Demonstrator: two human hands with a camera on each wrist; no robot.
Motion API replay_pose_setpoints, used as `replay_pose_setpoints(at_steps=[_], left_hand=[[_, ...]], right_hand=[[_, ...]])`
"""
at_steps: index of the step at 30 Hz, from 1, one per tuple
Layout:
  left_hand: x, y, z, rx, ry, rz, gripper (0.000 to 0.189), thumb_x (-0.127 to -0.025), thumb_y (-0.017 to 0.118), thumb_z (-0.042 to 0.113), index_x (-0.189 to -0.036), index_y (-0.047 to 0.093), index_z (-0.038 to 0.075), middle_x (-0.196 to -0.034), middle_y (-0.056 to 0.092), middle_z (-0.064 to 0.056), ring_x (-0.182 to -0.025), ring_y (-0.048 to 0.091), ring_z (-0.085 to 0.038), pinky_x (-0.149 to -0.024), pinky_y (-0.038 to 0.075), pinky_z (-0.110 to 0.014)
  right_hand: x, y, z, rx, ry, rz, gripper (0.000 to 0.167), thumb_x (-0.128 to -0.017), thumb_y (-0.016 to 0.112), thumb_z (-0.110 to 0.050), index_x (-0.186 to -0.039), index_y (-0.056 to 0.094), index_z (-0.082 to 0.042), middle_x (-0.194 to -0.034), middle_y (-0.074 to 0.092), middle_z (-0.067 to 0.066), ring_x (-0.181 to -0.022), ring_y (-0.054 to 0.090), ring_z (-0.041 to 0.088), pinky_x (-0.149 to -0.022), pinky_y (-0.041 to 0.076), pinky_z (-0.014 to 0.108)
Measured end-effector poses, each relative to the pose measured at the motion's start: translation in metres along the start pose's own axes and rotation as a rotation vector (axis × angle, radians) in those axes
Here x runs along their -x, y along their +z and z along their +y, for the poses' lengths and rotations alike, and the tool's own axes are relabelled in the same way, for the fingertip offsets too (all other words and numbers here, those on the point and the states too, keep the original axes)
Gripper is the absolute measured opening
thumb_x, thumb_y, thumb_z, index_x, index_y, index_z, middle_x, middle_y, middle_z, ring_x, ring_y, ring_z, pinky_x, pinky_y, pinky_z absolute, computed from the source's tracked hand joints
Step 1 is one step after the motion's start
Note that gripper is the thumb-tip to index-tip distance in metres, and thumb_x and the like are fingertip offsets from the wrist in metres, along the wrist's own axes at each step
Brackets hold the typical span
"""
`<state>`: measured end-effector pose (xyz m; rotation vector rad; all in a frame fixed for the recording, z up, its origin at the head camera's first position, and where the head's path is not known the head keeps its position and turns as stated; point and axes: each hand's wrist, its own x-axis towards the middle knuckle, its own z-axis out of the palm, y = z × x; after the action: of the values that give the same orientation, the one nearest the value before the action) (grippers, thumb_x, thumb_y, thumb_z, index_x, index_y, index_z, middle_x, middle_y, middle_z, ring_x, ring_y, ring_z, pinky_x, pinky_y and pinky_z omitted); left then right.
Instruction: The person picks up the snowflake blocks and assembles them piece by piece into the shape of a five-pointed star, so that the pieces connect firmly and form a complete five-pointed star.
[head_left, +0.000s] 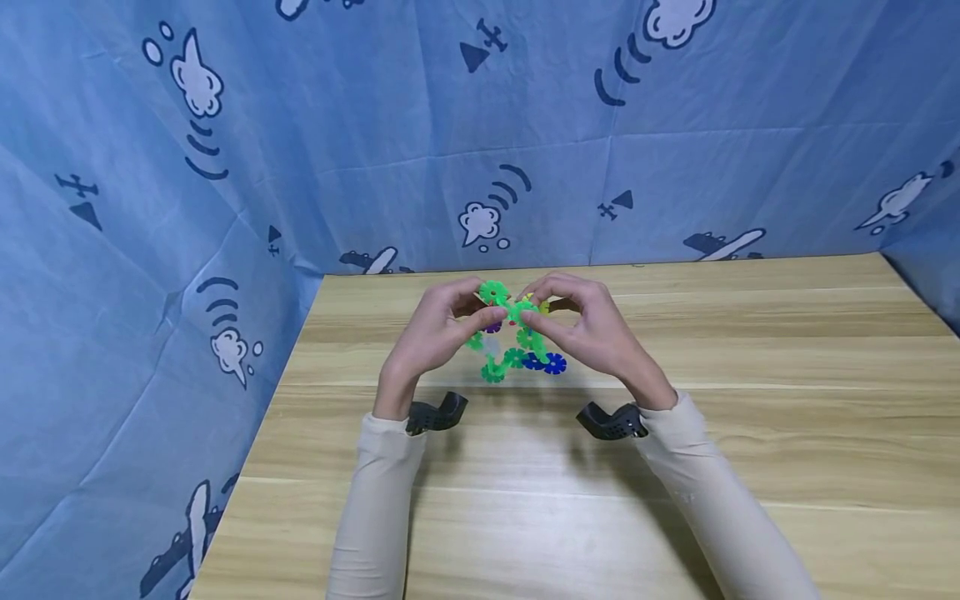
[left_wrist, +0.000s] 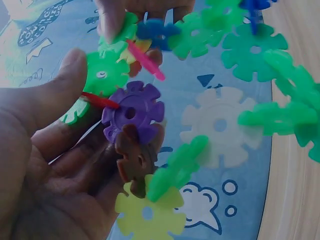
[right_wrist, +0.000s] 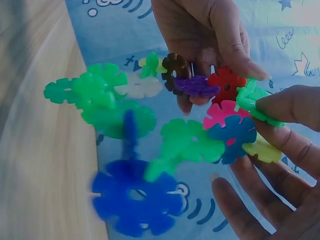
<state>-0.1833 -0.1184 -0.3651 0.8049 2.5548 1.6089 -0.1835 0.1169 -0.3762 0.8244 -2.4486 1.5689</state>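
Observation:
Interlocking plastic snowflake discs are joined into a loop-shaped chain held up above the table. My left hand (head_left: 438, 333) pinches the chain near a green disc (left_wrist: 107, 75), its thumb and fingers at the green and red pieces. Opposite it, my right hand (head_left: 592, 329) pinches a neighbouring green disc (right_wrist: 255, 102) between thumb and forefinger, its other fingers spread. Around the loop run a red disc (right_wrist: 227, 87), a purple disc (left_wrist: 142, 92), a brown disc (right_wrist: 171, 75), a clear disc (left_wrist: 200, 125) and a dark blue disc (right_wrist: 115, 200). Fingertips partly hide the pinched joint.
The light wood table (head_left: 510, 517) lies beneath both hands. A blue patterned cloth (head_left: 375, 108) hangs behind and at the sides. Black wrist mounts (head_left: 440, 412) jut inward below the hands.

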Motion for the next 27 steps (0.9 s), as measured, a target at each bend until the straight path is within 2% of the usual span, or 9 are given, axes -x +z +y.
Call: replay_pose_setpoints(at_steps=[3,5,8,11,16,21,27], left_hand=[[0.001,-0.001,0.001,0.017,-0.015,0.026,0.012,-0.101,0.071,0.024,-0.099,0.070,0.013,-0.090,0.071,-0.008,-0.084,0.070,-0.040,-0.068,0.052,-0.030],[0.001,-0.001,0.002,0.027,-0.021,0.039,0.012,-0.101,0.071,0.024,-0.100,0.070,0.013,-0.091,0.072,-0.007,-0.085,0.071,-0.039,-0.068,0.052,-0.030],[0.001,-0.001,0.003,0.040,-0.022,0.057,0.013,-0.100,0.072,0.024,-0.107,0.072,0.012,-0.095,0.074,-0.006,-0.086,0.073,-0.031,-0.069,0.054,-0.030],[0.001,-0.001,0.003,0.057,-0.015,0.087,0.016,-0.100,0.072,0.022,-0.111,0.073,0.011,-0.098,0.075,-0.008,-0.088,0.074,-0.021,-0.073,0.058,-0.030],[0.000,-0.003,0.004,0.103,0.041,0.154,0.014,-0.099,0.073,0.015,-0.109,0.072,0.006,-0.099,0.075,-0.012,-0.088,0.074,-0.019,-0.089,0.063,-0.033],[-0.001,-0.003,0.005,0.143,0.104,0.183,0.014,-0.098,0.072,0.010,-0.110,0.072,0.003,-0.104,0.072,-0.013,-0.095,0.075,-0.020,-0.096,0.062,-0.035],[0.000,-0.001,0.007,0.149,0.141,0.192,0.021,-0.099,0.071,0.011,-0.118,0.072,0.002,-0.113,0.072,-0.014,-0.105,0.075,-0.022,-0.104,0.059,-0.034]], right_hand=[[0.001,0.000,0.000,-0.001,-0.004,0.007,0.010,-0.095,0.078,-0.016,-0.089,0.071,-0.014,-0.112,0.074,0.000,-0.108,0.067,0.012,-0.096,0.060,0.031],[0.001,0.001,-0.001,-0.003,-0.009,0.020,0.011,-0.095,0.078,-0.016,-0.088,0.071,-0.013,-0.113,0.073,0.001,-0.109,0.067,0.013,-0.097,0.060,0.034],[0.001,0.003,-0.001,-0.011,-0.018,0.053,0.012,-0.094,0.079,-0.016,-0.086,0.070,-0.013,-0.116,0.073,0.003,-0.110,0.067,0.015,-0.100,0.059,0.041],[0.001,0.007,-0.002,-0.031,-0.030,0.103,0.012,-0.093,0.080,-0.014,-0.084,0.071,-0.012,-0.117,0.073,0.004,-0.114,0.066,0.016,-0.102,0.058,0.041],[0.001,0.016,-0.004,-0.039,-0.055,0.227,0.010,-0.089,0.084,-0.012,-0.084,0.076,-0.007,-0.117,0.071,0.007,-0.114,0.064,0.018,-0.098,0.055,0.031],[0.000,0.020,-0.008,-0.032,-0.061,0.347,0.011,-0.084,0.088,-0.012,-0.084,0.080,-0.005,-0.112,0.071,0.010,-0.111,0.063,0.021,-0.095,0.049,0.026],[0.001,0.022,-0.012,-0.106,0.015,0.392,0.015,-0.084,0.088,-0.013,-0.082,0.079,-0.001,-0.119,0.074,0.007,-0.118,0.065,0.016,-0.103,0.053,0.025]])
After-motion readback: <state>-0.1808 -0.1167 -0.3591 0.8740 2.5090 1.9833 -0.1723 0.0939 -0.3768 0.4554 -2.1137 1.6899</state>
